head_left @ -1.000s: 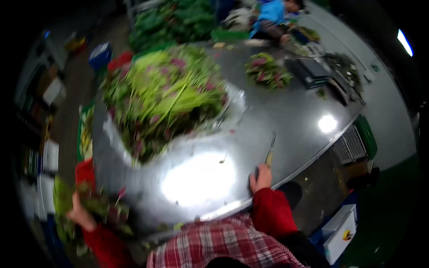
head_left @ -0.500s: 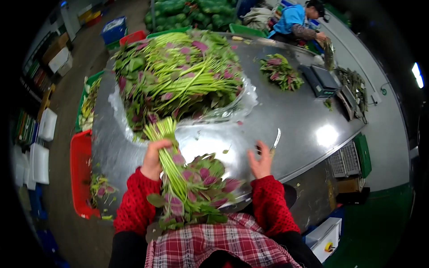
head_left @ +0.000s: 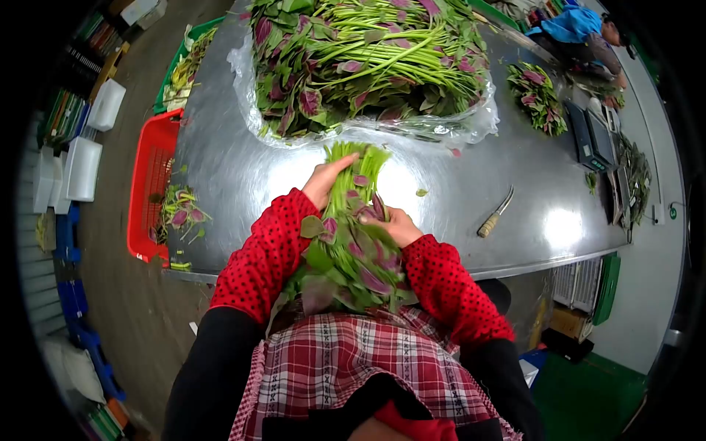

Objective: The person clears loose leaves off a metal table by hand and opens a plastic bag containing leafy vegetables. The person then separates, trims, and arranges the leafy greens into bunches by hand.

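A bunch of amaranth greens (head_left: 351, 220), green with purple patches, hangs over the front edge of the steel table, its stem ends pointing away from me. My left hand (head_left: 327, 180) wraps around the pale stems near their cut ends. Lower down on the other side, my right hand (head_left: 397, 226) grips the bunch where the leaves begin, its fingertips partly hidden among them. To the right, a small curved knife (head_left: 496, 212) with a light handle lies on the table. Just beyond my hands rests a large heap of amaranth (head_left: 375, 62) on clear plastic sheeting (head_left: 471, 121).
The steel table (head_left: 448, 173) spans the view. At left stands a red basket (head_left: 147, 195) beside loose trimmings (head_left: 184, 209). Another bunch (head_left: 535, 98) and a scale (head_left: 590, 138) are at right, near a co-worker in blue (head_left: 570, 26). A green crate (head_left: 180, 66) stands far left.
My right hand has moved left from beside the knife and closed on the bunch. The bunch now points more straight away from me. My view has shifted, too.
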`<state>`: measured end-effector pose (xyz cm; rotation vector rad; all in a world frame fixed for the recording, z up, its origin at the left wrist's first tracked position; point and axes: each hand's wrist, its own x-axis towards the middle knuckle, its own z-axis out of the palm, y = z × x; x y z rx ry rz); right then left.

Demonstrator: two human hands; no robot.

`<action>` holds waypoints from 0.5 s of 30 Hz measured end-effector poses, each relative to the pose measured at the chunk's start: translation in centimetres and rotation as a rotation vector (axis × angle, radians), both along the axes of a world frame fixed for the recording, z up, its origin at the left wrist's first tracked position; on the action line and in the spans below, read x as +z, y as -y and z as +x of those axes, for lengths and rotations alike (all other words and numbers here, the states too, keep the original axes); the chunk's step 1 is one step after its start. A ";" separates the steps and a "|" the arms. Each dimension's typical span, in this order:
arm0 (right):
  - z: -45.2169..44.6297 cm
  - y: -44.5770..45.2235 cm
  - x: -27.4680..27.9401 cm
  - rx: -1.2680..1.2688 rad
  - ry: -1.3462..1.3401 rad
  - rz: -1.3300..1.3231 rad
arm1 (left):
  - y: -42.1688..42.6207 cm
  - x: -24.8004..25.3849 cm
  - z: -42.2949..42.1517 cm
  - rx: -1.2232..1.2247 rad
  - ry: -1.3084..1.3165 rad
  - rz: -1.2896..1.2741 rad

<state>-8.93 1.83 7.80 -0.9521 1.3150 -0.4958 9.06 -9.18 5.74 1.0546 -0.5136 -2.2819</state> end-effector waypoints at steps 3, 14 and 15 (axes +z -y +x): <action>-1.3 -0.2 -3.3 0.048 -0.074 -0.119 | -1.3 -1.0 1.8 0.034 0.120 -0.094; 2.6 -0.5 -2.2 0.396 -0.086 -0.128 | -9.9 3.5 4.2 -0.222 0.465 -0.215; 2.6 -1.5 -2.5 0.427 -0.138 -0.215 | -10.0 3.1 5.0 -0.300 0.325 -0.130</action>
